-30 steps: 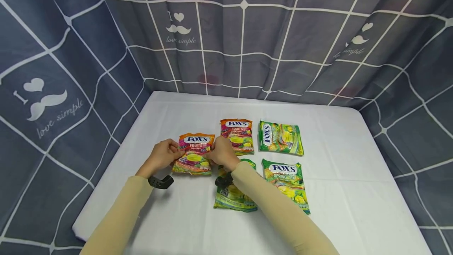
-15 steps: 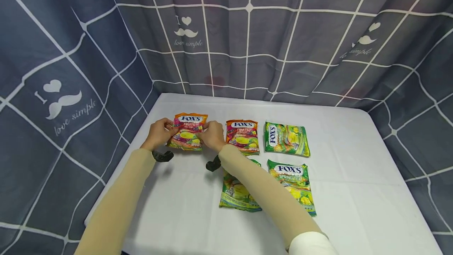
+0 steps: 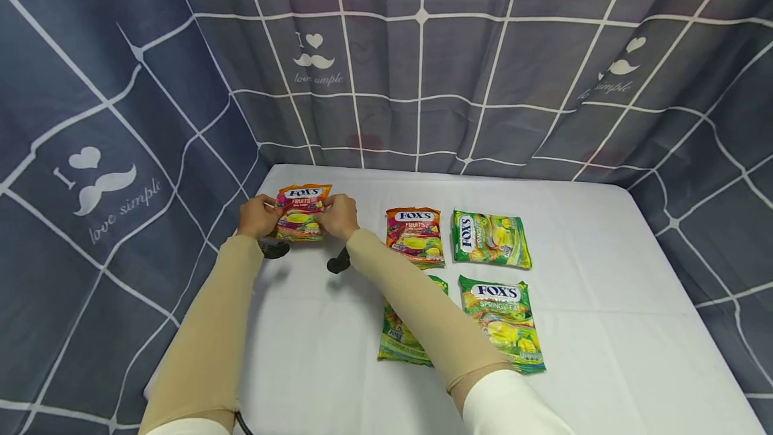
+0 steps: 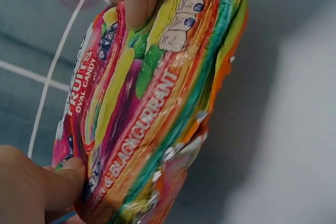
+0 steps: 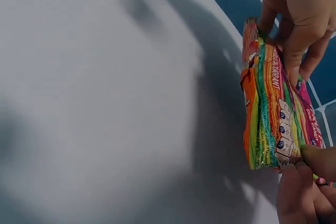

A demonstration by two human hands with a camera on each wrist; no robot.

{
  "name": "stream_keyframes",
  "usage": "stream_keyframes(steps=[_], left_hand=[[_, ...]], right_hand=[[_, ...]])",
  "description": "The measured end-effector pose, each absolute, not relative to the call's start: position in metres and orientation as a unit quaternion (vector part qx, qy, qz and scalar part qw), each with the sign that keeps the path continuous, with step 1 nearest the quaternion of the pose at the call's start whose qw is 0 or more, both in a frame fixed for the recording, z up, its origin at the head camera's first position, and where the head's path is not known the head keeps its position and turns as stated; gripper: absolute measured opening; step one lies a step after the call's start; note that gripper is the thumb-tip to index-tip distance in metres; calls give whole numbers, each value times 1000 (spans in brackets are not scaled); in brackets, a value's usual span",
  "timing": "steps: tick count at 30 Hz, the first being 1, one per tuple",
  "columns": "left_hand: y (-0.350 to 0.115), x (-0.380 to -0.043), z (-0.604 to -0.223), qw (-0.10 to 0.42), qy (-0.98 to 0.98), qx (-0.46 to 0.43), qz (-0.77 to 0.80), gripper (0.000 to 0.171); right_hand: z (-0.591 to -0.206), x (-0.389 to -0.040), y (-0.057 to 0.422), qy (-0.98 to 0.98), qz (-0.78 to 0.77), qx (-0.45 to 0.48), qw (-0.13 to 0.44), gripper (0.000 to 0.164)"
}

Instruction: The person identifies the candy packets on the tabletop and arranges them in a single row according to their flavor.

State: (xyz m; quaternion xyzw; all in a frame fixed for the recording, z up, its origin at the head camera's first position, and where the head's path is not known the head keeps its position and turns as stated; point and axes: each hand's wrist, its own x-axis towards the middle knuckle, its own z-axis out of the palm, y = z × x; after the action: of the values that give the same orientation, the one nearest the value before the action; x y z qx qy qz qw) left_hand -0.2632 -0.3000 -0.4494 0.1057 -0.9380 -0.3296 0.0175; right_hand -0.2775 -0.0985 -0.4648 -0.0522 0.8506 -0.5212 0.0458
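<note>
A white-covered table (image 3: 604,327) bears one red candy bag (image 3: 415,235) and three green bags (image 3: 502,327).

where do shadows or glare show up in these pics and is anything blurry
Head view: fairly even light, soft shadows on the white tabletop; left wrist view: small bright glints on the crinkled edge of the held candy bag, the curtain behind slightly soft; right wrist view: a broad, dark, blurry-edged shadow across the tabletop beside the bag.

One bag (image 3: 300,212) is between my left hand (image 3: 258,217) and right hand (image 3: 339,216). Right of these, four bags (image 3: 491,239) lie on the tabletop (image 3: 604,267).
</note>
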Motion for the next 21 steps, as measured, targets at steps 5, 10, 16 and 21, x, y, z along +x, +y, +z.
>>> stream_keyframes(steps=[5, 10, 16, 21], left_hand=[[-309, -269, -449, 2, -932, 143, -332, 39], [-315, -277, -451, 3, -929, 168, -330, 48], [-314, -284, -458, 12, -917, 193, -348, 51], [-312, -285, -466, 13, -914, 205, -351, 53]], right_hand=[[-465, -284, -114, 851, -521, -48, 50, 39], [-469, -291, -122, 839, -538, -50, 66, 39], [-475, -299, -126, 838, -538, -49, 77, 41], [-479, -299, -129, 826, -552, -35, 112, 42]])
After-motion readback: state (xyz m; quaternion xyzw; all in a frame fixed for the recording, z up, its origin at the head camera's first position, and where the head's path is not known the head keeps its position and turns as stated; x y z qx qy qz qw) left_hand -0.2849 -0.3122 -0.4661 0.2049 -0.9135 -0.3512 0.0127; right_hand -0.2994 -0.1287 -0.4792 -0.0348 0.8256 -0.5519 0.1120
